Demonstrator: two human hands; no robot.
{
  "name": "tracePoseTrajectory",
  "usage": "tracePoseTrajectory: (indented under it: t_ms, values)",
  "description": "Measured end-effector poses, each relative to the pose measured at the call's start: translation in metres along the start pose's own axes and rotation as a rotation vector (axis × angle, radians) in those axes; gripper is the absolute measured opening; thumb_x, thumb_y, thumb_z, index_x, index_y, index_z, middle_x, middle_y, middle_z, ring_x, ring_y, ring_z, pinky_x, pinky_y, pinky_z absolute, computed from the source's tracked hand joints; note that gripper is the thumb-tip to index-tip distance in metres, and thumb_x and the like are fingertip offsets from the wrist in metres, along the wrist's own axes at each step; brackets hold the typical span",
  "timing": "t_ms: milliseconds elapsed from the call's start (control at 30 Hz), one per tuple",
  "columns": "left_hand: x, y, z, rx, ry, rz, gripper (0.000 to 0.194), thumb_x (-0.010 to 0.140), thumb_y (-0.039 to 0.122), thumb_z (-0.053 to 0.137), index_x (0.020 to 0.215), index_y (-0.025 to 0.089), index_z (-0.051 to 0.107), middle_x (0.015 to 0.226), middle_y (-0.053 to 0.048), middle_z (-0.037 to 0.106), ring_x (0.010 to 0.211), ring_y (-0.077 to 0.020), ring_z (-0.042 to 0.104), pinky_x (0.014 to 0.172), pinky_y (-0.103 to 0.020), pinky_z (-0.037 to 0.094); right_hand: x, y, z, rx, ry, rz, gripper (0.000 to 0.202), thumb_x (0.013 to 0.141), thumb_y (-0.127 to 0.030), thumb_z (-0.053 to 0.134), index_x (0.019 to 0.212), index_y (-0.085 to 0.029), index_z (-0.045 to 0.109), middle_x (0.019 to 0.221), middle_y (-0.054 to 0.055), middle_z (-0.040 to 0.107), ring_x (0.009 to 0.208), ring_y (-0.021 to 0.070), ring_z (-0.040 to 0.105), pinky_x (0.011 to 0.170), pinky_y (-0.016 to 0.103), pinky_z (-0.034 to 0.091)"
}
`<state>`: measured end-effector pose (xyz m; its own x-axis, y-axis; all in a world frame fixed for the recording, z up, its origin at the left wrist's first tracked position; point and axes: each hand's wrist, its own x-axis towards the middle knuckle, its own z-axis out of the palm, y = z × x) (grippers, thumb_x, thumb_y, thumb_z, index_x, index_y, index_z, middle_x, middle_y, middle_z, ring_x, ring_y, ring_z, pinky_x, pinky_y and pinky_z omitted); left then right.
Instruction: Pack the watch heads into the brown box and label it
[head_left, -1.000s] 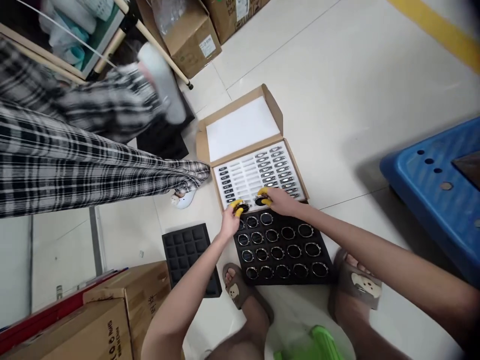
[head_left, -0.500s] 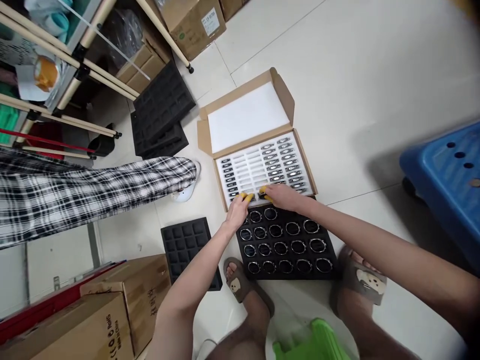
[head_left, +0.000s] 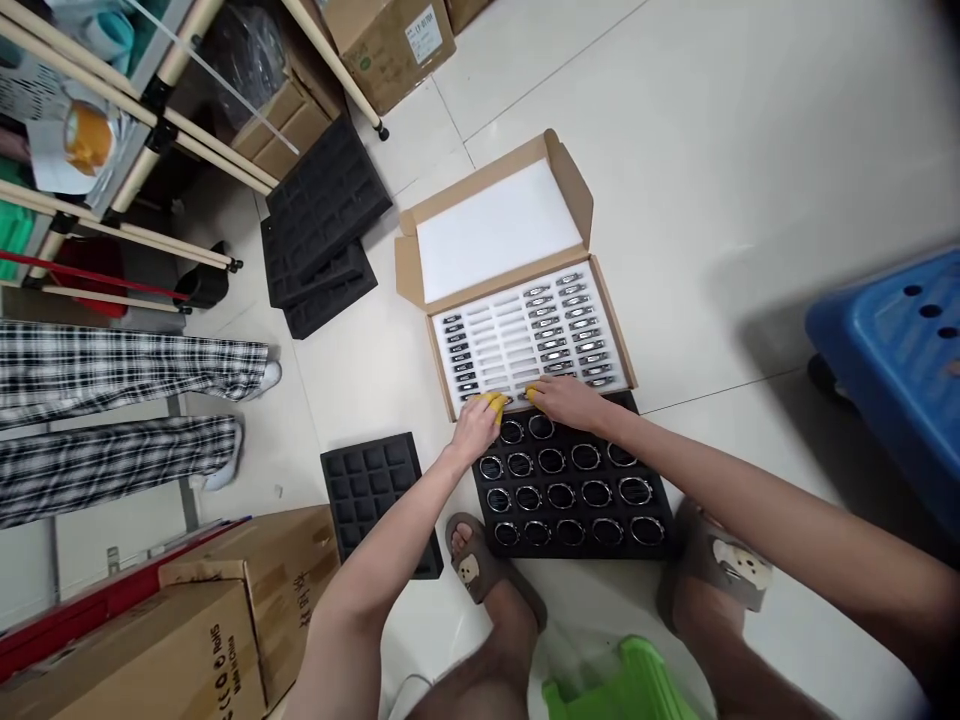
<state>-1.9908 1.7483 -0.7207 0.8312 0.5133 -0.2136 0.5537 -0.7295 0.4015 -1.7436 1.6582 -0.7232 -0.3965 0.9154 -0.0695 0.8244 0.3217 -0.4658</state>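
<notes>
An open cardboard box (head_left: 491, 187) lies on the floor, its white foam insert (head_left: 499, 335) holding rows of small dark metallic pieces at the left and right, with unfilled slots between. At the insert's near edge, my left hand (head_left: 478, 422) has yellow-covered fingertips closed on a small metallic piece. My right hand (head_left: 559, 398), also with yellow fingertips, is closed at the same edge, a little to the right; what it grips is mostly hidden. Just below both hands, a black foam tray (head_left: 574, 540) holds rows of round metal rings.
Black foam trays (head_left: 330, 200) are stacked at the upper left, another (head_left: 375, 480) lies left of my arm. A person's plaid-trousered legs (head_left: 120, 375) are at the left. A blue plastic stool (head_left: 892, 350) stands right, cartons (head_left: 217, 620) lower left, shelving (head_left: 217, 165) upper left.
The person in plaid trousers has stepped away to the left, and both of their feet now show. My hands have stayed at the insert's near edge with only slight shifts.
</notes>
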Motion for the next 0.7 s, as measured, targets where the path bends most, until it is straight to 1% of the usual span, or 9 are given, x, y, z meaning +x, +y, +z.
tracePoseTrajectory:
  t_ms: [133, 233, 300, 367, 433, 500, 567, 633, 700]
  values:
    - [0.0, -0.002, 0.0, -0.009, 0.031, 0.023, 0.034, 0.098, 0.014, 0.05, 0.128, 0.019, 0.066, 0.121, -0.014, 0.07, 0.117, -0.0269, 0.063, 0.106, -0.047, 0.052, 0.001, 0.001, 0.003, 0.024, -0.01, 0.038, 0.017, 0.094, -0.008, 0.053, 0.1, -0.017, 0.067, 0.107, 0.011, 0.069, 0.097, 0.0245, 0.06, 0.08, 0.034, 0.047]
    - [0.002, -0.004, -0.001, -0.064, 0.068, 0.032, 0.029, 0.101, 0.017, 0.048, 0.122, 0.019, 0.068, 0.12, -0.013, 0.07, 0.119, -0.0253, 0.062, 0.108, -0.047, 0.051, -0.001, -0.001, 0.005, 0.032, -0.004, 0.046, 0.021, 0.095, -0.007, 0.051, 0.103, -0.015, 0.068, 0.111, 0.012, 0.069, 0.1, 0.0249, 0.06, 0.085, 0.035, 0.048]
    - [0.004, -0.006, -0.002, -0.11, 0.071, 0.043, 0.027, 0.103, 0.021, 0.048, 0.12, 0.02, 0.069, 0.121, -0.012, 0.07, 0.119, -0.024, 0.062, 0.109, -0.047, 0.05, -0.007, -0.006, 0.006, 0.047, 0.038, 0.049, 0.025, 0.096, -0.007, 0.047, 0.108, -0.014, 0.068, 0.119, 0.013, 0.068, 0.105, 0.0254, 0.059, 0.091, 0.037, 0.048]
    - [0.005, -0.01, -0.001, -0.15, 0.064, 0.06, 0.025, 0.104, 0.024, 0.049, 0.118, 0.021, 0.07, 0.122, -0.011, 0.07, 0.119, -0.0231, 0.062, 0.109, -0.047, 0.051, -0.017, -0.016, 0.008, 0.084, 0.106, 0.066, 0.029, 0.099, -0.01, 0.044, 0.115, -0.014, 0.068, 0.127, 0.013, 0.066, 0.11, 0.026, 0.058, 0.098, 0.039, 0.047]
    - [0.006, -0.014, 0.001, -0.185, 0.063, 0.071, 0.025, 0.104, 0.025, 0.05, 0.116, 0.021, 0.071, 0.121, -0.01, 0.071, 0.119, -0.0225, 0.062, 0.107, -0.046, 0.052, -0.032, -0.029, 0.015, 0.145, 0.165, 0.121, 0.031, 0.1, -0.014, 0.044, 0.12, -0.015, 0.068, 0.127, 0.013, 0.067, 0.112, 0.0266, 0.059, 0.101, 0.04, 0.047]
    - [0.006, -0.018, 0.002, -0.204, 0.064, 0.074, 0.026, 0.104, 0.024, 0.049, 0.116, 0.021, 0.071, 0.12, -0.01, 0.07, 0.12, -0.0221, 0.061, 0.106, -0.045, 0.052, -0.048, -0.043, 0.026, 0.197, 0.17, 0.206, 0.03, 0.101, -0.018, 0.046, 0.121, -0.017, 0.068, 0.123, 0.013, 0.068, 0.111, 0.0266, 0.06, 0.097, 0.039, 0.049]
    - [0.007, -0.019, 0.001, -0.195, 0.047, 0.081, 0.027, 0.103, 0.02, 0.048, 0.118, 0.021, 0.071, 0.122, -0.01, 0.069, 0.12, -0.0222, 0.06, 0.106, -0.044, 0.052, -0.061, -0.053, 0.039, 0.201, 0.118, 0.295, 0.03, 0.102, -0.02, 0.045, 0.12, -0.017, 0.068, 0.123, 0.013, 0.068, 0.109, 0.0261, 0.062, 0.09, 0.036, 0.051]
    - [0.009, -0.016, -0.004, -0.159, 0.012, 0.072, 0.032, 0.101, 0.014, 0.046, 0.12, 0.021, 0.07, 0.125, -0.01, 0.067, 0.123, -0.0232, 0.057, 0.108, -0.044, 0.051, -0.067, -0.061, 0.051, 0.168, 0.059, 0.359, 0.033, 0.103, -0.02, 0.042, 0.126, -0.016, 0.064, 0.128, 0.015, 0.066, 0.11, 0.0268, 0.062, 0.084, 0.036, 0.052]
    - [0.008, -0.009, -0.011, -0.113, -0.008, 0.024, 0.037, 0.098, 0.007, 0.045, 0.12, 0.021, 0.071, 0.129, -0.01, 0.064, 0.129, -0.0257, 0.052, 0.112, -0.046, 0.048, -0.066, -0.068, 0.057, 0.12, 0.024, 0.411, 0.037, 0.103, -0.019, 0.039, 0.134, -0.013, 0.059, 0.13, 0.018, 0.065, 0.111, 0.0292, 0.06, 0.081, 0.037, 0.051]
